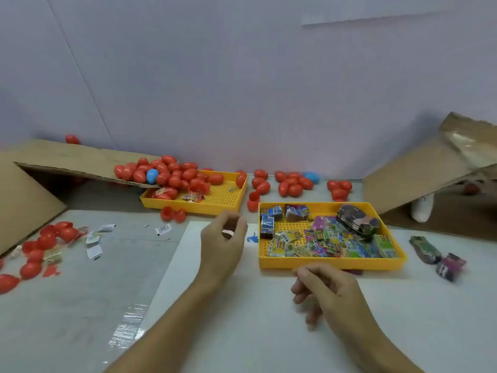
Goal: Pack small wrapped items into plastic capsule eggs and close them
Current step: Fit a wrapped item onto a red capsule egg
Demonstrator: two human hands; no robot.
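On the grey table [80,305], from big to small: cardboard flap [67,160] at left, spilling red capsule eggs [166,173] into far yellow tray [215,203]; near yellow tray [330,262] heaped with small wrapped packets [322,243]. Left hand [223,243] raised beside near tray, fingers curled, contents impossible to tell. Right hand [322,289] loosely curled, holding nothing, just before that tray's front rim.

A tray of wrapped items [332,263] sits near the table's [242,319] middle, toward the right edge. A second tray [215,207] lies behind and left of it, capsule eggs [166,173] heaped at its far left corner. More eggs [291,183] line the far edge, others [45,238] the left edge.
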